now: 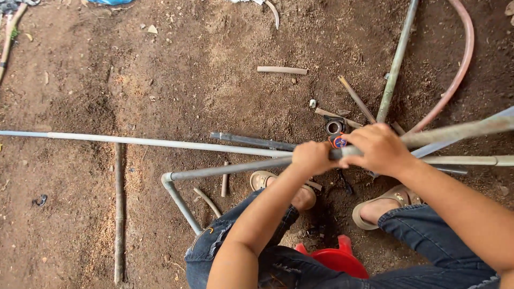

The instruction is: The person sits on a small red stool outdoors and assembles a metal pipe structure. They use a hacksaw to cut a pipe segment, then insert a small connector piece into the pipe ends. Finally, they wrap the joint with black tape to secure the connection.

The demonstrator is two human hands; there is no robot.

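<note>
Gripping a grey pipe (235, 168) at the centre of the frame, the left hand (312, 158) is closing fully around it, while the right hand (378, 148) is clamping another grey pipe (460, 130) running toward the right edge. Both pipes are meeting between the hands, above the dirt floor (160, 64), with a small can (334, 127) sitting just beyond.
</note>
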